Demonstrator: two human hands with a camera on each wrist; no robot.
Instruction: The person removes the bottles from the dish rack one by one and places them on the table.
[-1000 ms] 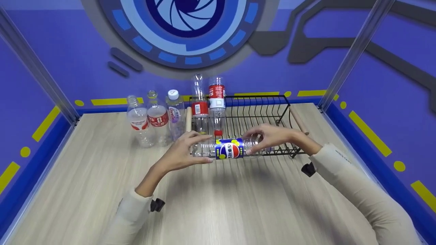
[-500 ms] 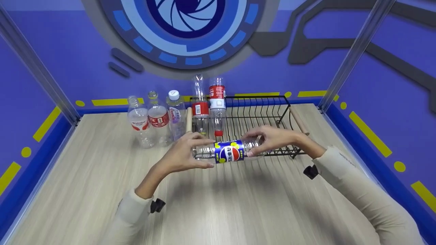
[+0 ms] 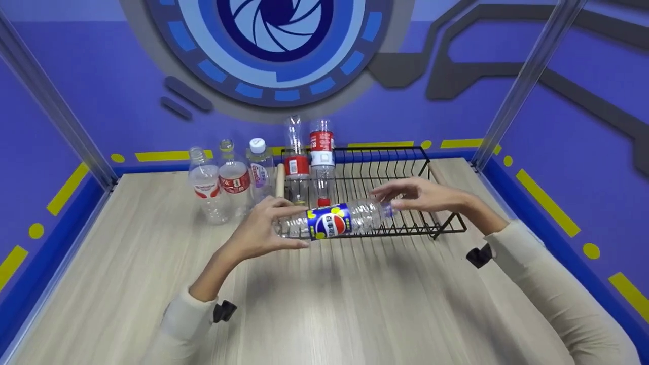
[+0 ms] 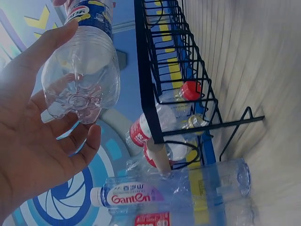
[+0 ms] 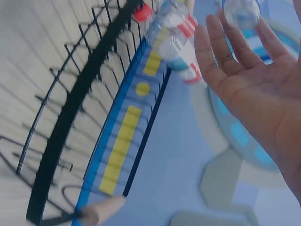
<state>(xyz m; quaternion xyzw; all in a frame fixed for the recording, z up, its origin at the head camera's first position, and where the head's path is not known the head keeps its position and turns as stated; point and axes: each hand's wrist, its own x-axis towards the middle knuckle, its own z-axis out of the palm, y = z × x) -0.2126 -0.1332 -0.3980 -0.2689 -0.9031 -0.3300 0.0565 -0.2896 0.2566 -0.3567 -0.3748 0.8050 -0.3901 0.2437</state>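
My left hand (image 3: 259, 227) grips the base end of a clear plastic Pepsi bottle (image 3: 329, 223) with a blue label, thumb below and fingers above it. The bottle lies nearly level over the front of a black wire rack (image 4: 145, 70), its neck pointing right. Around the neck end is my right hand (image 3: 423, 195), fingers spread and extended; in the right wrist view the clear bottle end (image 5: 241, 13) shows by the fingertips. Whether they touch it, I cannot tell. Two red-labelled bottles, one (image 3: 296, 166) beside the other (image 3: 322, 148), stand neck down in the rack's left end.
Left of the rack, three upright clear bottles stand in a row: a white-and-red-labelled one (image 3: 205, 185), a red-labelled one (image 3: 235, 180) and a white-capped Ganten bottle (image 3: 259, 172). Wooden handles (image 3: 280, 181) flank the rack. Blue patterned walls (image 3: 395, 111) enclose the wooden table (image 3: 324, 309).
My right hand has let go of the bottle's neck half and moved right, its fingers opening. The bottle has shifted slightly left in my left hand, with its neck end now showing.
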